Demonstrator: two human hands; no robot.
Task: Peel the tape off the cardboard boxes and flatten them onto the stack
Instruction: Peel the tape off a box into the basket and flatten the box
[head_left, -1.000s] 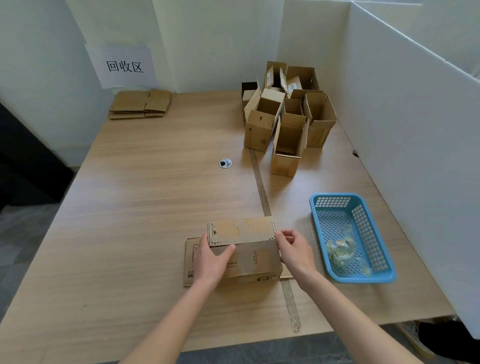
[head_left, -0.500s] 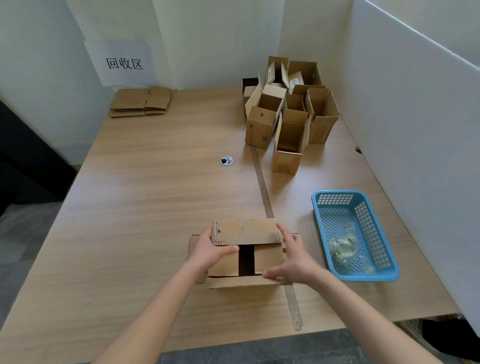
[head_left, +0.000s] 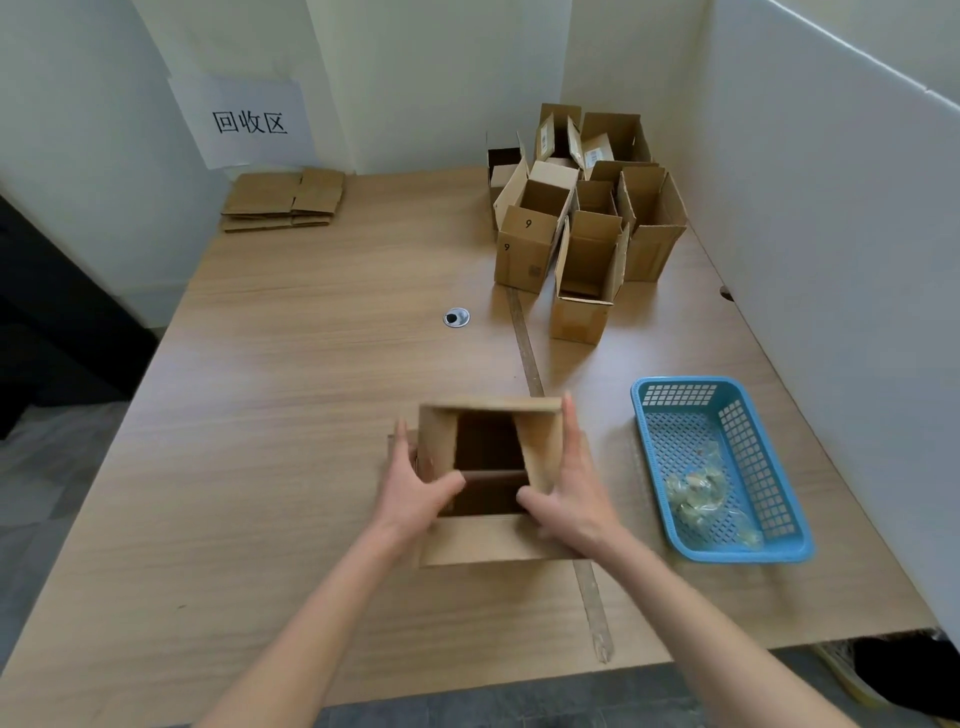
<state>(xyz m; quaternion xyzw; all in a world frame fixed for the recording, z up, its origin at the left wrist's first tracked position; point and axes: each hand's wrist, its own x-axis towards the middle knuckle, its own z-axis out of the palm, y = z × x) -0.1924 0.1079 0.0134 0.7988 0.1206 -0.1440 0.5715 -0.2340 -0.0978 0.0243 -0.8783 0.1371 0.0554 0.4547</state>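
In the head view a small cardboard box (head_left: 488, 541) stands near the table's front edge with its flaps spread, its dark inside facing me. My left hand (head_left: 415, 491) grips its left side, thumb hooked over the inner flap. My right hand (head_left: 571, 486) holds the right side, fingers straight along the wall and thumb on the inner flap. A flat piece of cardboard (head_left: 401, 446) peeks out from under the box on the left. The stack of flattened boxes (head_left: 283, 200) lies at the far left corner below a paper sign.
Several open upright boxes (head_left: 582, 228) cluster at the back right. A blue basket (head_left: 675, 389) with crumpled peeled tape (head_left: 693, 491) sits right of my hands. A white partition (head_left: 831, 260) walls the right side. A round cable hole (head_left: 456, 317) marks the table's middle.
The box was turned from closed side up to open end toward me, and its flaps have spread apart. Both hands shifted from its side walls to the flaps.
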